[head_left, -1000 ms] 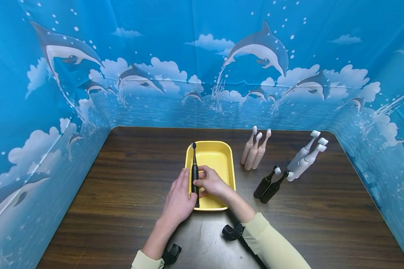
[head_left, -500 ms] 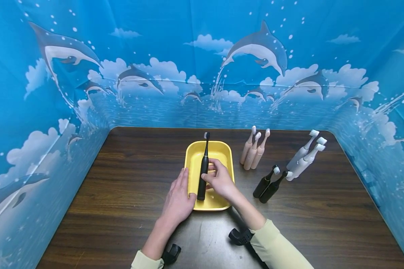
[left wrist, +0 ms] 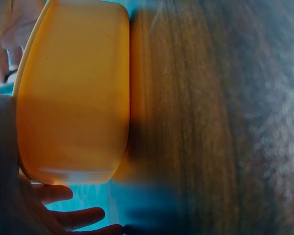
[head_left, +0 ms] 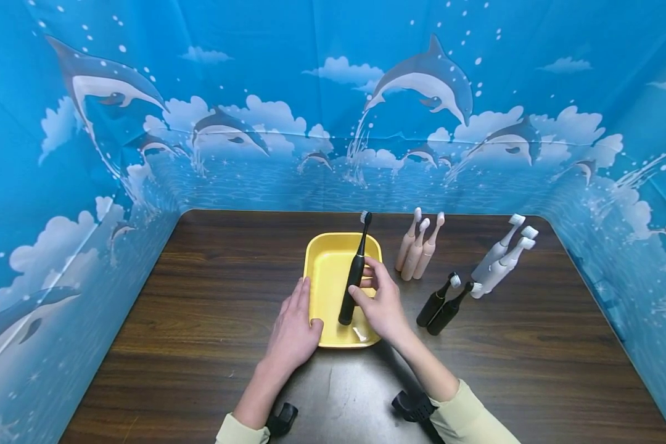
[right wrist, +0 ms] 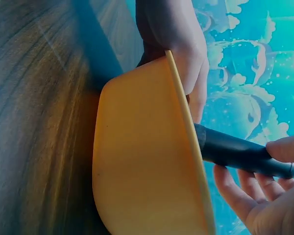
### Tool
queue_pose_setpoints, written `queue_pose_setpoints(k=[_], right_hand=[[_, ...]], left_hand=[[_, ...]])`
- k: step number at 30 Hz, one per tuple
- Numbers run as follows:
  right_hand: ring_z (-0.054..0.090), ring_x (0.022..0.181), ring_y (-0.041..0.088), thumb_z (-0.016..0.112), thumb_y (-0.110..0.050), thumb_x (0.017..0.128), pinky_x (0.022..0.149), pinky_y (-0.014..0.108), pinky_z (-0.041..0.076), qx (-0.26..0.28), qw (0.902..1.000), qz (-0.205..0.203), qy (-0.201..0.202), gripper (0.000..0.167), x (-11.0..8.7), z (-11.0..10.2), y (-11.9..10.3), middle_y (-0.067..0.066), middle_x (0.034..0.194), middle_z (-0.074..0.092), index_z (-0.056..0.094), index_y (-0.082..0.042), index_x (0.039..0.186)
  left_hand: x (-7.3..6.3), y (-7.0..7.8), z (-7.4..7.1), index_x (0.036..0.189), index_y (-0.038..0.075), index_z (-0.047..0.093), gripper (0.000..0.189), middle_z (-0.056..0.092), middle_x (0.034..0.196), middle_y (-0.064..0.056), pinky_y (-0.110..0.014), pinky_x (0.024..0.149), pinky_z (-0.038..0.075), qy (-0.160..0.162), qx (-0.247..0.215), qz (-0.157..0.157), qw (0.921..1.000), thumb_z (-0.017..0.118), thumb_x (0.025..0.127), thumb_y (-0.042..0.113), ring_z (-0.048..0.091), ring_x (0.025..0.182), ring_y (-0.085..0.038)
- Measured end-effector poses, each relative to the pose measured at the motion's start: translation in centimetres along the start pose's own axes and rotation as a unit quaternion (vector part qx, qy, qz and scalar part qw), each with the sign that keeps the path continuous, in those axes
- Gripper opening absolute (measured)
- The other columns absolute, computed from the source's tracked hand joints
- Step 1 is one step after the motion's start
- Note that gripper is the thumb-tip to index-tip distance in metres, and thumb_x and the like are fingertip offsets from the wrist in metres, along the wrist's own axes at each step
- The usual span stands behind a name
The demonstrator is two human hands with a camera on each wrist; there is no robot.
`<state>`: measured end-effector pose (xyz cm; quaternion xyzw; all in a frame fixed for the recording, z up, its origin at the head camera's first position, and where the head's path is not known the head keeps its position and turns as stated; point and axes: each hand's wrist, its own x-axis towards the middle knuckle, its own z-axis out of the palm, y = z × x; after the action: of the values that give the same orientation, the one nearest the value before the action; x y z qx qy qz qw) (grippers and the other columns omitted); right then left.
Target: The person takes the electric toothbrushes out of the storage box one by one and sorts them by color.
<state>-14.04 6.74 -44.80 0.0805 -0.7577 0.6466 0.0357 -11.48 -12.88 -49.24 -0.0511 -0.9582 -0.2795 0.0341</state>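
A black electric toothbrush [head_left: 351, 283] tilts over the yellow tray [head_left: 328, 262], its bristled head leaning past the far rim. My right hand [head_left: 383, 307] pinches its handle between thumb and fingers. In the right wrist view the toothbrush's base end [right wrist: 220, 147] shows above the tray's rim. Along the tray's left side lies my left hand [head_left: 294, 330], its fingers straight against the edge and the thumb over the near-left corner. The left wrist view shows the tray's outer wall [left wrist: 73, 93] with fingers [left wrist: 81, 218] of that hand reaching past it.
Right of the tray stand three pink toothbrushes [head_left: 415, 256]. Two black toothbrushes [head_left: 445, 313] stand closer, and a group of white and grey toothbrushes [head_left: 499, 268] is farther right. A blue dolphin-print curtain [head_left: 322, 123] walls the wooden table [head_left: 211, 296] at the back and sides.
My right hand has lifted the black toothbrush off the tray's left side and carried it right, over the tray, tilting it rightward. My left hand has stayed at the tray's edge.
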Motion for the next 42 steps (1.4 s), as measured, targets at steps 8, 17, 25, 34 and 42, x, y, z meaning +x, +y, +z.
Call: queue_pose_setpoints(k=[8, 17, 25, 34, 42], right_hand=[[0.065, 0.105, 0.032, 0.072, 0.009, 0.089, 0.077, 0.032, 0.059, -0.038, 0.9953, -0.066, 0.060, 0.060, -2.2, -1.3, -0.5, 0.019, 0.120, 0.064, 0.048, 0.004, 0.143], [0.065, 0.101, 0.022, 0.073, 0.016, 0.084, 0.078, 0.021, 0.057, -0.049, 0.9809, -0.159, 0.101, 0.059, -4.1, -2.8, 0.3, 0.022, 0.113, 0.065, 0.049, 0.010, 0.138], [0.061, 0.104, 0.004, 0.070, 0.027, 0.077, 0.080, 0.018, 0.055, -0.052, 0.9616, -0.227, 0.146, 0.061, -5.8, -4.1, 1.0, 0.025, 0.110, 0.061, 0.048, 0.015, 0.134], [0.062, 0.099, 0.002, 0.075, -0.004, 0.091, 0.078, 0.016, 0.055, -0.121, 0.9213, -0.292, 0.227, 0.047, -7.4, -5.5, 2.9, 0.028, 0.103, 0.062, 0.052, 0.021, 0.123], [0.059, 0.101, -0.001, 0.068, -0.038, 0.098, 0.082, 0.011, 0.051, -0.185, 0.8892, -0.295, 0.296, 0.061, -8.3, -5.9, 5.2, 0.030, 0.096, 0.061, 0.055, 0.021, 0.107]], left_hand=[[-0.1, 0.1, -0.1, 0.162, 0.004, 0.027, 0.084, 0.032, 0.164, -0.018, -0.057, 0.109, 0.040, 0.001, -0.002, -0.002, 1.0000, 0.061, 0.086, 0.015, 0.043, 0.139, -0.042], [-0.1, 0.1, -0.1, 0.162, 0.003, 0.028, 0.084, 0.032, 0.164, -0.017, -0.056, 0.108, 0.040, -0.001, 0.001, 0.000, 1.0000, 0.061, 0.085, 0.015, 0.043, 0.139, -0.042], [-0.1, 0.2, -0.1, 0.162, 0.004, 0.027, 0.084, 0.031, 0.165, -0.016, -0.057, 0.108, 0.040, -0.004, -0.003, 0.000, 1.0000, 0.061, 0.086, 0.016, 0.042, 0.140, -0.042], [-0.1, 0.3, -0.3, 0.162, 0.004, 0.028, 0.083, 0.031, 0.165, -0.016, -0.058, 0.107, 0.041, -0.005, -0.009, -0.003, 0.9999, 0.061, 0.086, 0.015, 0.042, 0.140, -0.042], [-0.1, 0.2, -0.3, 0.162, 0.005, 0.027, 0.083, 0.030, 0.165, -0.016, -0.057, 0.108, 0.039, -0.008, -0.012, -0.003, 0.9999, 0.060, 0.087, 0.016, 0.042, 0.140, -0.042]])
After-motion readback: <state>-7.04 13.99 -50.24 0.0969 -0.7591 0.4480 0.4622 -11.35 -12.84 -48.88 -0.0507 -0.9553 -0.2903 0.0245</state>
